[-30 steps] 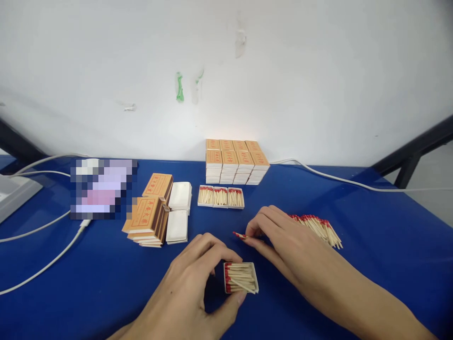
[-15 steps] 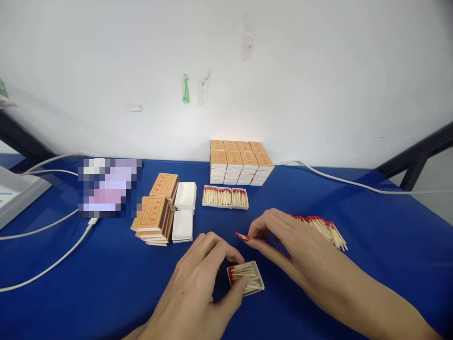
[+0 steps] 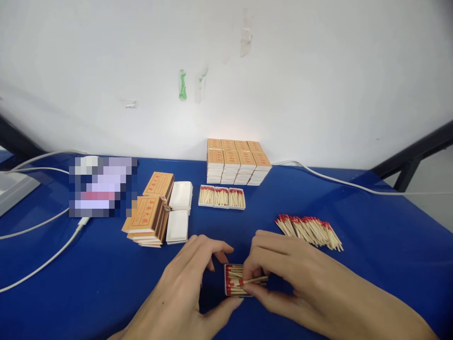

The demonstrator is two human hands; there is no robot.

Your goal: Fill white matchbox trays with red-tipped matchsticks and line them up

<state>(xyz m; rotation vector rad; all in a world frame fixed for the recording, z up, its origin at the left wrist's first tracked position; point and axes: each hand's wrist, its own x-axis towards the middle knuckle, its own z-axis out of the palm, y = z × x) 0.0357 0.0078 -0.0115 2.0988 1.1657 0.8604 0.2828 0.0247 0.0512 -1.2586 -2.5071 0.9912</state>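
Observation:
A white matchbox tray [image 3: 225,279] filled with red-tipped matches lies in front of me. My left hand [image 3: 198,278] straddles its left end, thumb at the near edge and a fingertip at the far corner, holding it lightly. Over the tray's right part, my right hand [image 3: 276,269] is closed in a pinch on a few matches [image 3: 253,280], which lie just above those inside. My right fingers hide part of the tray. Behind the right hand lies a loose pile of matches [image 3: 311,230], heads pointing mostly away from me.
Three filled matchbox trays [image 3: 221,198] stand in a row before a block of stacked matchboxes [image 3: 235,158] near the wall. To the left are orange matchbox sleeves [image 3: 145,213] and stacked empty trays [image 3: 177,225]. Beyond them, a white cable [image 3: 53,262] runs to a blurred-out object [image 3: 102,186].
My right hand has moved down and left, bringing its pinched matches over the tray. My left thumb has slid off the matches to the near edge. The view has shifted slightly.

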